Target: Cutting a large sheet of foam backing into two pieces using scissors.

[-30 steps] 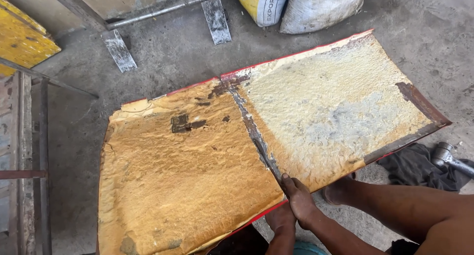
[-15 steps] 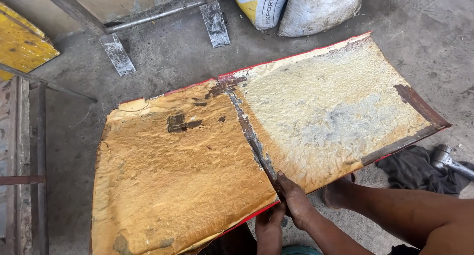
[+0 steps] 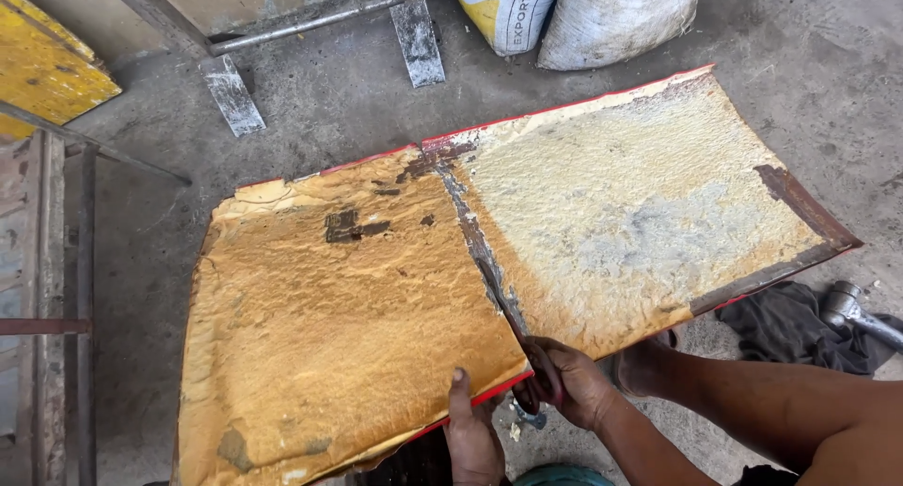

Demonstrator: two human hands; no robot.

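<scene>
A large flat panel (image 3: 376,298) with a thin red edge lies tilted on the concrete floor. Its left half is coated in orange-brown foam and its right half (image 3: 640,213) in paler yellow foam. A dark seam (image 3: 480,251) runs between the halves toward me. My right hand (image 3: 569,382) is closed at the near end of that seam, around a dark hand tool (image 3: 529,413) that is mostly hidden. My left hand (image 3: 470,439) grips the near edge of the orange half, thumb on top.
Two filled sacks (image 3: 564,15) stand at the back. A metal frame with flat feet (image 3: 230,91) is behind the panel, a yellow board (image 3: 47,72) at far left, a rusty rack (image 3: 47,307) along the left. A dark cloth (image 3: 790,326) and a metal tool (image 3: 856,312) lie right.
My left hand has slid left along the near edge and its thumb now rests on the orange half. The right hand stays at the seam's end.
</scene>
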